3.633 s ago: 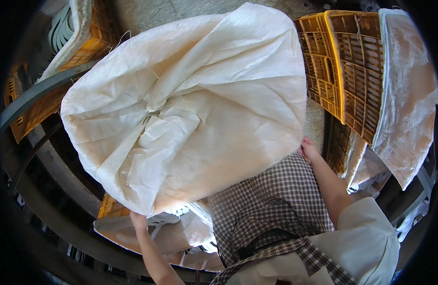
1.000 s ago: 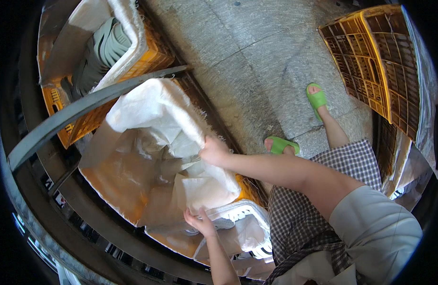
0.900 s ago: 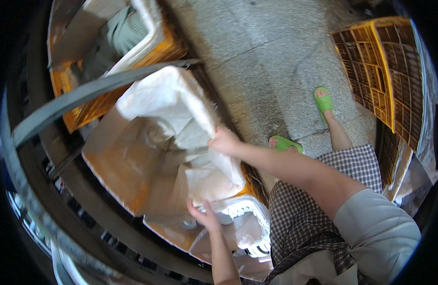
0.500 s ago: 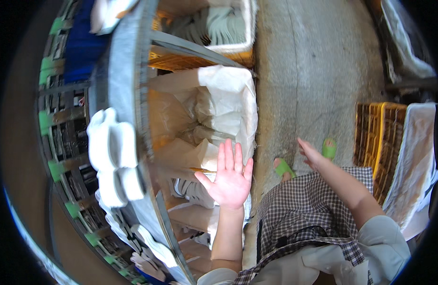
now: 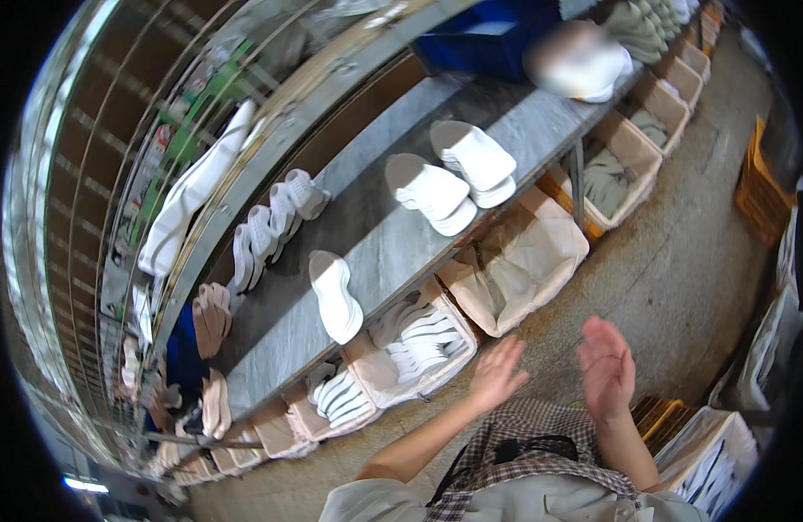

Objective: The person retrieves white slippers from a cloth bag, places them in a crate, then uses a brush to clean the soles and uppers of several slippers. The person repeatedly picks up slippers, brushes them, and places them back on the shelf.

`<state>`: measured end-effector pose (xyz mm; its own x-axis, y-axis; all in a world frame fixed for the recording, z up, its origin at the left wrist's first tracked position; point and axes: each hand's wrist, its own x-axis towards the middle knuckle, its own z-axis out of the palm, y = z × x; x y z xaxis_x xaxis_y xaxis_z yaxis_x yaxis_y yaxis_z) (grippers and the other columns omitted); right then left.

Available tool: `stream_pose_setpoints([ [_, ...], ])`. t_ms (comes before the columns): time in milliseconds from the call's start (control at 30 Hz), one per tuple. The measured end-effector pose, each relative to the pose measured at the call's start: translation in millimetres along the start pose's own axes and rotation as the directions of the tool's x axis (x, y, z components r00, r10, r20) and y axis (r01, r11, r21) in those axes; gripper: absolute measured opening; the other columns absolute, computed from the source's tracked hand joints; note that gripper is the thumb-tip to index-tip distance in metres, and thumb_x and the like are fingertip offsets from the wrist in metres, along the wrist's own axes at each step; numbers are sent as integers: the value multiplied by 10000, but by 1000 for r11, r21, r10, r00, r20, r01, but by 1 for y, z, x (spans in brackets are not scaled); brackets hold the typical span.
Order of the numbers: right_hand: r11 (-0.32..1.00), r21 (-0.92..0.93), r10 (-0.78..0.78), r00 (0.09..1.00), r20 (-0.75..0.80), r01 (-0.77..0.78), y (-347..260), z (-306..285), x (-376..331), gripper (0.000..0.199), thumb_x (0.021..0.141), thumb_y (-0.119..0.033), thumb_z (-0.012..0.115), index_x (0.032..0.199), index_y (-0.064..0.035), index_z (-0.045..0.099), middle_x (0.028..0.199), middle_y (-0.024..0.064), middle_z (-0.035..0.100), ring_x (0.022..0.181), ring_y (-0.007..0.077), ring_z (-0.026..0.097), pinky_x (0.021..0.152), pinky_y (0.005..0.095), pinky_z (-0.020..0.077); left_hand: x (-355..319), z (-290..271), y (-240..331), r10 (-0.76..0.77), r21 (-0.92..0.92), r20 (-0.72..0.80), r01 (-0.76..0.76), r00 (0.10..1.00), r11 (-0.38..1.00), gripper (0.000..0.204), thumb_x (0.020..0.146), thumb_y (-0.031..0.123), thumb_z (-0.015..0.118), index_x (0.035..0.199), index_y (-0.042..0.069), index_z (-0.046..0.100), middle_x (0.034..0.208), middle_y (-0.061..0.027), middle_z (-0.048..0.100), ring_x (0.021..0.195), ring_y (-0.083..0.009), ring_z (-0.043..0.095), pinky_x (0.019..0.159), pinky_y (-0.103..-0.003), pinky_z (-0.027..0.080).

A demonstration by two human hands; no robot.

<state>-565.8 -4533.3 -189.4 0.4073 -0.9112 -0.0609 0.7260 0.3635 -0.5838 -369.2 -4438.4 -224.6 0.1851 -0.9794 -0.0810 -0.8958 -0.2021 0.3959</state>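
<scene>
Head shows left hand [image 5: 499,376] apparently near lined crate [image 5: 547,261].

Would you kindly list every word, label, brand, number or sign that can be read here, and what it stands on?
No text can be read in this view.
Lined crate beyond the left hand: no legible writing.
White soles on the grey bench: no legible marks.
Green parts at upper left: too small and blurred to tell whether they bear text.
</scene>
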Motion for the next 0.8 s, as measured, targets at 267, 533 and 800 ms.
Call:
stream_pose_setpoints([
  [267,-41,-557,282,545,790,829,81,51,-5,553,724,-383,651,1215,-146,555,1276,84,543,1230,297,444,985,573,279,-44,-66,18,-133,-757,318,167,939,-631,634,914,532,451,1384,114,367,1368,-146,446,1217,-300,462,1010,-472,360],
  [533,-495,-850,519,846,-120,183,32,-120,-8,339,855,-383,554,779,-80,684,829,163,656,800,357,624,721,456,476,-104,-236,-115,-283,-930,-330,-258,900,262,503,890,202,606,1325,90,379,1324,-133,468,1150,-289,521,888,-414,472],
  [800,-420,-782,67,844,-533,-460,79,-86,-97,527,807,-43,626,1297,-36,432,1116,222,563,943,321,610,792,413,500,29,-296,-386,-593,-752,-609,-147,527,642,462,866,188,590,1261,61,386,1109,-85,564,951,-195,581,774,-322,461],
])
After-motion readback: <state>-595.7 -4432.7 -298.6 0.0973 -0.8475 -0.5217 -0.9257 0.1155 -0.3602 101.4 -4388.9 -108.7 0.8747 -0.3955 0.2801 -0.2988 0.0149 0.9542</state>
